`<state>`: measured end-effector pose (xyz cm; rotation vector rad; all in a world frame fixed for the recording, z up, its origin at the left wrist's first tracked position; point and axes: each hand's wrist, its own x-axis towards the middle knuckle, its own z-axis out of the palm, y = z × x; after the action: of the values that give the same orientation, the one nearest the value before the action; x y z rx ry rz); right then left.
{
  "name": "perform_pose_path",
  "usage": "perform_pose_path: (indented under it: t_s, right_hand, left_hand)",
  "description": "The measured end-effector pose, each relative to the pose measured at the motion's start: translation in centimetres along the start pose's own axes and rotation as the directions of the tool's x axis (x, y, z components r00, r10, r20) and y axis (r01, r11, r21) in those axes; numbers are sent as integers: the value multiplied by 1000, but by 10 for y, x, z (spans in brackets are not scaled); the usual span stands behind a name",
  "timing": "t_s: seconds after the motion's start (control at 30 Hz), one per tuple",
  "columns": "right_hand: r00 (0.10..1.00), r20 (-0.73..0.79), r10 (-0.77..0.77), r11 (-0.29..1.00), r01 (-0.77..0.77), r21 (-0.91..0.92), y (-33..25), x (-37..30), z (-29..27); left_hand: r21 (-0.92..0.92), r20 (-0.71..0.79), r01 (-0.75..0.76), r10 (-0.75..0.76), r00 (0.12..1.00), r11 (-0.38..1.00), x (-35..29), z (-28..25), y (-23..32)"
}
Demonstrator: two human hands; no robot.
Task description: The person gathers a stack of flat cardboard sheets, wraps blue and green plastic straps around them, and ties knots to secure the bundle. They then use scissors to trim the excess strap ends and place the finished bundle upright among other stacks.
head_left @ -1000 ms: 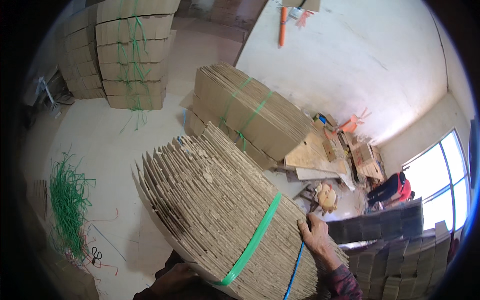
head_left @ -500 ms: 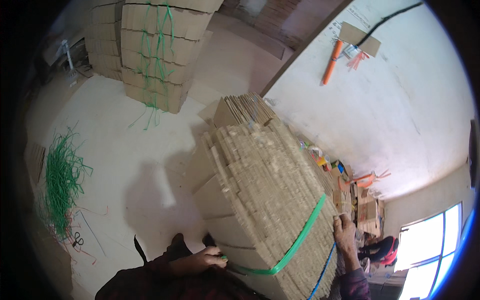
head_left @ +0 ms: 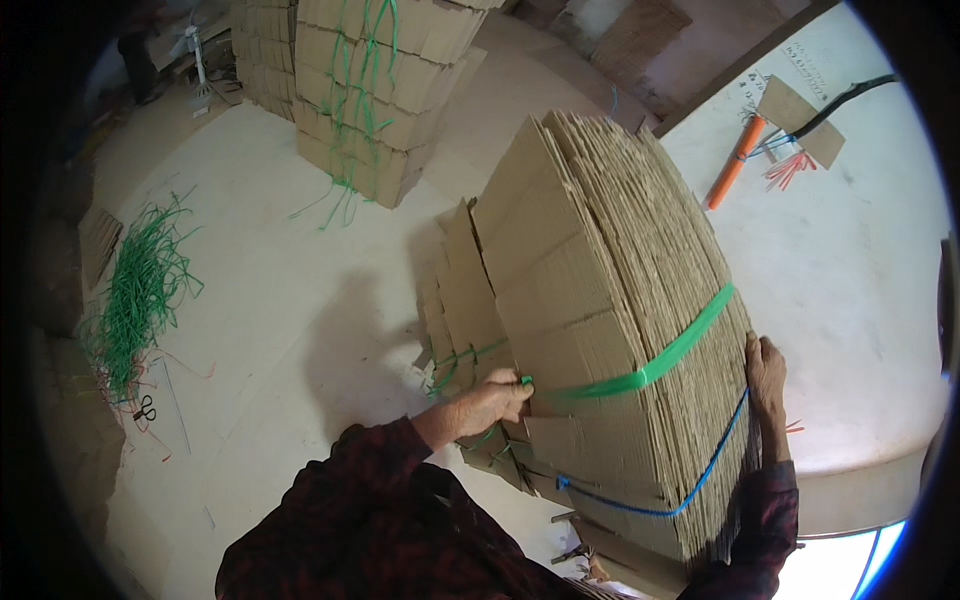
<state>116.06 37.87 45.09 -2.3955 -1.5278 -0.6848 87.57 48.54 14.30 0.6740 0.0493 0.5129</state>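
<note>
A thick bundle of flat brown cardboard sheets (head_left: 570, 270) stands tilted in front of me, on top of lower cardboard bundles (head_left: 462, 330). A flat green strap (head_left: 665, 362) crosses it, and a thin blue cord (head_left: 640, 510) is tied below that. My left hand (head_left: 495, 402) is closed at the bundle's left face, pinching the green strap's end, with a green bit showing at the fingertips. My right hand (head_left: 767, 372) is curled round the bundle's right edge, just above where the blue cord passes. Some of its fingertips are hidden.
Tall stacked cardboard bundles (head_left: 362, 110) tied with green strapping stand at the back left. A heap of loose green strapping (head_left: 145, 295) and black scissors (head_left: 146, 408) lie on the floor at left. An orange tube (head_left: 735, 163) hangs on the white wall at right.
The bundle has tipped up, so its broad left face now shows. Both hands have risen with it, the left still at the green strap and the right still at the edge.
</note>
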Motion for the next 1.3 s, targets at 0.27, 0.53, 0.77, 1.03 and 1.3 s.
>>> perform_pose_path:
  t_s: [0.27, 0.53, 0.77, 1.03, 1.3]
  right_hand:
    - [997, 69, -26, 997, 20, 78, -25, 75, 110]
    - [977, 212, -29, 949, -40, 314, 47, 17, 133]
    - [905, 423, -56, 951, -80, 298, 24, 89, 153]
    - [920, 346, -183, 880, -4, 475, 0, 83, 129]
    - [945, 306, -118, 978, 58, 199, -34, 83, 141]
  left_hand:
    - [-184, -141, -54, 28, 990, 981, 25, -44, 40]
    - [155, -331, -257, 296, 896, 954, -48, -29, -12]
    - [154, -586, 16, 79, 807, 988, -36, -10, 25]
    - [9, -418, -382, 350, 838, 924, -32, -23, -4]
    - [33, -584, -28, 42, 811, 999, -37, -9, 15]
